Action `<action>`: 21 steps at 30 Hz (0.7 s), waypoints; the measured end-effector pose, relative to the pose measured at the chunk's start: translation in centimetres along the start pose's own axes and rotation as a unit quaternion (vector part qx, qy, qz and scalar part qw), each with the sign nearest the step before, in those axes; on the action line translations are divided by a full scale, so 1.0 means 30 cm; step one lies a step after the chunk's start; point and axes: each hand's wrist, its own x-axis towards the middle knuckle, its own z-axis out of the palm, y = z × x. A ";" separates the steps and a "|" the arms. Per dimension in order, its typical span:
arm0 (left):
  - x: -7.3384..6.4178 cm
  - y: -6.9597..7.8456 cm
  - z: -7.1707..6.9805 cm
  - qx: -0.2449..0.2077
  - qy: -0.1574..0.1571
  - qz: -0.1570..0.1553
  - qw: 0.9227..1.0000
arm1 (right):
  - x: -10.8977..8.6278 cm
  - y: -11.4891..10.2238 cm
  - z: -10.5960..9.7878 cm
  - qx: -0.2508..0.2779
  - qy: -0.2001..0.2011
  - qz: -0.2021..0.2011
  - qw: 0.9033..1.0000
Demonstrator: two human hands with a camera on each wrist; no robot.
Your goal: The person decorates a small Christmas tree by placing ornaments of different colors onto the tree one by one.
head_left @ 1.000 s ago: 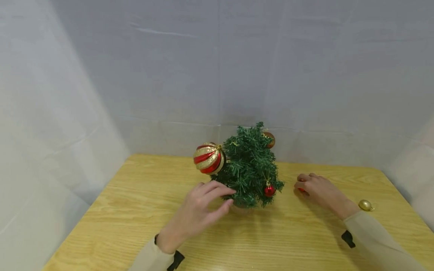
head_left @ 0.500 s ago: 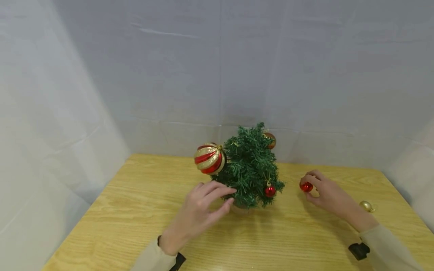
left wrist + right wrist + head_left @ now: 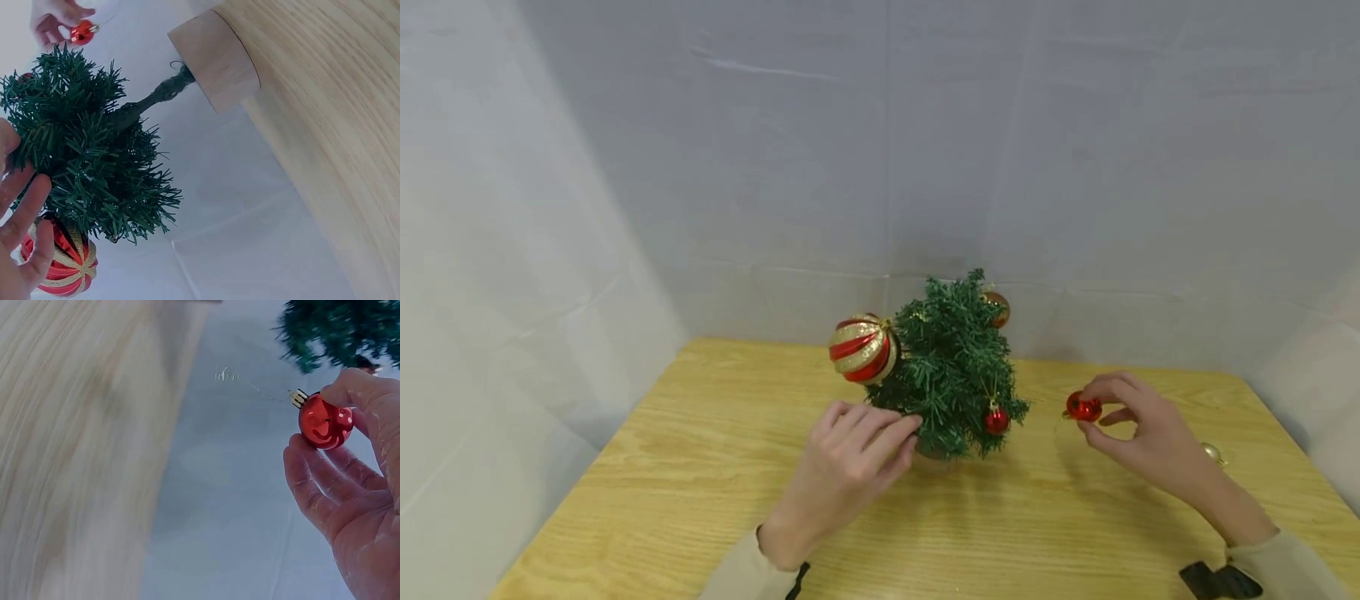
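Observation:
A small artificial Christmas tree (image 3: 951, 367) stands on the table, its round wooden base (image 3: 215, 59) showing in the left wrist view. My left hand (image 3: 853, 458) pinches a lower branch on the tree's left side between thumb and fingers. Right of the tree, my right hand (image 3: 1157, 433) holds a shiny red bauble (image 3: 325, 422) between thumb and fingertips, above the table. The bauble's gold cap (image 3: 298, 398) points away from the palm, with a thin gold thread (image 3: 250, 384) trailing from it.
A large red-and-gold striped bauble (image 3: 863, 350) hangs on the tree's left. On its right hang a small red bauble (image 3: 997, 420) and a gold-brown one (image 3: 997, 309). Behind the right wrist, a small gold bauble (image 3: 1212, 452) lies on the wooden table (image 3: 647, 500). White sheeting encloses the table.
My right hand has lifted the red bauble from the table and drawn it slightly right, turning it so the cap shows. My left fingers have drawn closer together at the branch.

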 end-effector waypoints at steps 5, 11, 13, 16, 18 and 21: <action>-0.003 -0.022 0.001 0.001 0.006 0.010 1.000 | -0.006 -0.082 0.001 0.061 0.030 -0.007 0.998; 0.000 -0.043 0.006 -0.022 0.013 0.011 1.000 | -0.006 -0.181 -0.010 0.153 0.043 0.029 0.987; 0.003 -0.047 0.007 -0.034 0.012 0.008 0.999 | -0.007 -0.209 -0.013 0.192 0.046 0.037 0.980; 0.007 -0.050 0.008 -0.048 0.006 0.005 0.999 | -0.008 -0.248 -0.016 0.239 0.052 0.049 0.968; 0.009 -0.052 0.010 -0.054 0.002 0.006 0.999 | -0.009 -0.273 -0.016 0.260 0.058 0.054 0.962; 0.011 -0.053 0.013 -0.059 0.003 0.007 0.998 | -0.012 -0.308 -0.013 0.282 0.068 0.055 0.955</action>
